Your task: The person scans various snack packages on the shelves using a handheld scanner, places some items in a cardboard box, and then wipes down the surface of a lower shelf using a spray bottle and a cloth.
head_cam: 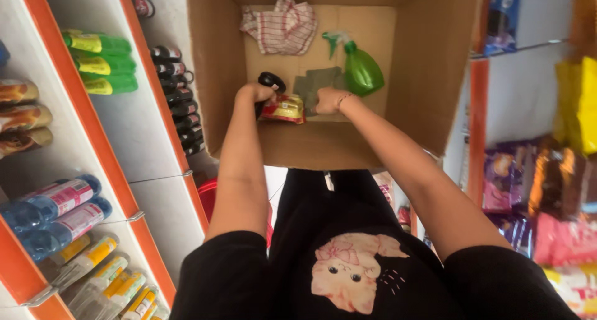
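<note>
Head camera, steeply downward; close above cardboard box (410, 65)

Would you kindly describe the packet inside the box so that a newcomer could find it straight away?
Look into the large open cardboard box between the shelves. On its floor, at the near side, a small glossy red-and-gold packet lies between the left hand and the right hand. Unlike the green plastic spray bottle and the red-striped white cloth behind, it is shiny and flat.
</note>
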